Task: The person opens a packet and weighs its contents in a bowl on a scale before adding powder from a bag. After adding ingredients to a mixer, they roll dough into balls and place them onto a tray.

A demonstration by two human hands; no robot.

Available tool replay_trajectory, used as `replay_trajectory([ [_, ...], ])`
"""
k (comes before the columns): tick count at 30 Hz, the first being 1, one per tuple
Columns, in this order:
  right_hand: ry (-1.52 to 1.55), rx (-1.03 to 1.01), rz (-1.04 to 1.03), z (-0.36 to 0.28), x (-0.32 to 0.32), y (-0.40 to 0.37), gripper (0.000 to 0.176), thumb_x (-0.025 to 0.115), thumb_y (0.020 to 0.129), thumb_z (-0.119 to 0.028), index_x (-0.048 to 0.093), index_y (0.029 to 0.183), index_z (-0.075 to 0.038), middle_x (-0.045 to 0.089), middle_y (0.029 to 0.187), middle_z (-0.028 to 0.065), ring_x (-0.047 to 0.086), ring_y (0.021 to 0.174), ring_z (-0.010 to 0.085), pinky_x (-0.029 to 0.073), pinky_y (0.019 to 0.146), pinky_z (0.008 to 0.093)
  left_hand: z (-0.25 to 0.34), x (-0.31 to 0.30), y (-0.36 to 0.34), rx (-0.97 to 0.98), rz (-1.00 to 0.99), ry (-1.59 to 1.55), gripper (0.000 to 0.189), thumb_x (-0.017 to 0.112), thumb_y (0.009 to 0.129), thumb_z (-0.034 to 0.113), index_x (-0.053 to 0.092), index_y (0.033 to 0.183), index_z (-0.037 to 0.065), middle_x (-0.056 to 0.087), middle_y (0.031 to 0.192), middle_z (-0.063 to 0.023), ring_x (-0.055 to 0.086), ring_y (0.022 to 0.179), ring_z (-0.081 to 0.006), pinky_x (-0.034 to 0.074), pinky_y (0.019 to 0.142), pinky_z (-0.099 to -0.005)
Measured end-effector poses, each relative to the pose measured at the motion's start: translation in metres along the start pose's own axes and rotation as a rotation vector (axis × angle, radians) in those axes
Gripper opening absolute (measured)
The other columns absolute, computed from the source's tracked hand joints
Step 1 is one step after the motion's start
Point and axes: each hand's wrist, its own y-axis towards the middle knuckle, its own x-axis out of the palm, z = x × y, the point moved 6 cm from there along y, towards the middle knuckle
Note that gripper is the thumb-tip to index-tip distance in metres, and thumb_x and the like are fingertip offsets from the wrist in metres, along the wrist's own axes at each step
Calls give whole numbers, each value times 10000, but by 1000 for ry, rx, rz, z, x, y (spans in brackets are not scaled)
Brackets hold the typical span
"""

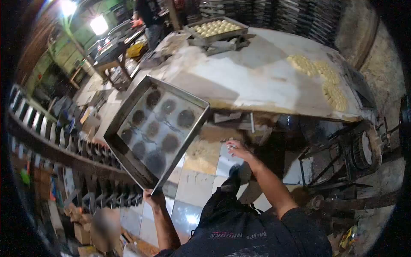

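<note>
A square metal tray (159,128) with dark round stains on its inside is held up, tilted, left of the middle. My left hand (154,199) grips its lower corner. To the right, my right hand (238,150) is apart from the tray, over the tiled floor below the table's edge, with its fingers spread and slightly bent. Nothing shows in it. The pale worktable (257,81) lies beyond both hands. Flat patterned dough pieces (335,96) rest at its right end.
A tray of dough balls (217,28) sits at the table's far left end. Metal racks (96,192) line the left side. Another person (152,25) stands at the back. Machinery with a wheel (361,147) stands at the right. Cardboard boxes (82,233) lie lower left.
</note>
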Motion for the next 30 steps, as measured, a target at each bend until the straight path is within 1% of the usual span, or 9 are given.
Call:
replay_trajectory([
  [2,99,-35,80,16,-86,21,547,621,861,-365,482,1262,-20,588,1142,113,614,932,192,486,802,349,-50,52,47,71,-21,79,207,484,783,28,419,594,79,415,601,18,408,535,-116,441,616,-291],
  [4,-684,7,406,62,-183,26,593,626,842,-364,456,1284,-8,562,1219,165,599,1000,294,465,854,393,-87,95,81,181,17,372,186,481,745,10,401,595,89,381,604,20,382,540,-114,406,579,-300],
  [7,-61,491,659,107,-296,-16,488,531,882,-348,485,1269,-54,479,1301,178,560,1036,362,451,909,486,-156,133,125,-20,42,100,118,485,699,35,408,632,94,371,652,-12,388,611,-151,388,593,-315],
  [9,648,267,756,90,-331,-56,425,525,881,-291,428,1244,-92,509,1051,147,566,821,302,499,761,526,-221,125,166,-132,202,-65,125,492,696,52,392,639,101,353,644,-12,381,625,-176,366,587,-312],
  [15,1038,6,1080,142,-466,-109,208,553,860,-268,564,941,-78,543,784,81,531,672,242,480,656,400,-260,214,167,-107,326,-13,160,473,753,66,374,642,124,392,623,4,406,569,-149,410,603,-324],
  [23,1306,-251,1104,234,-588,-143,242,516,870,-267,603,986,-74,628,918,98,585,839,234,484,726,418,-288,248,145,-211,159,623,168,596,797,123,523,892,5,508,770,-41,503,763,-139,406,688,-291],
  [25,1480,-146,1476,110,-541,-152,293,517,882,-278,602,1075,-75,614,1054,91,578,975,253,457,847,430,-312,204,169,-118,74,835,302,649,809,205,536,980,-17,550,826,-63,518,795,-148,417,690,-289],
  [29,782,-136,1416,-28,-500,-133,372,541,873,-288,561,1154,-45,567,1141,108,502,1108,281,379,969,398,-263,241,199,582,509,1969,667,545,862,535,480,1230,-18,453,1106,-217,484,940,-285,394,863,-436],
  [30,709,-147,1376,-41,-503,-123,377,523,891,-291,571,1161,-33,582,1148,101,510,1120,278,323,1021,409,-263,284,183,739,458,1716,590,512,887,524,514,1153,-3,460,1072,-191,479,908,-271,393,841,-414],
])
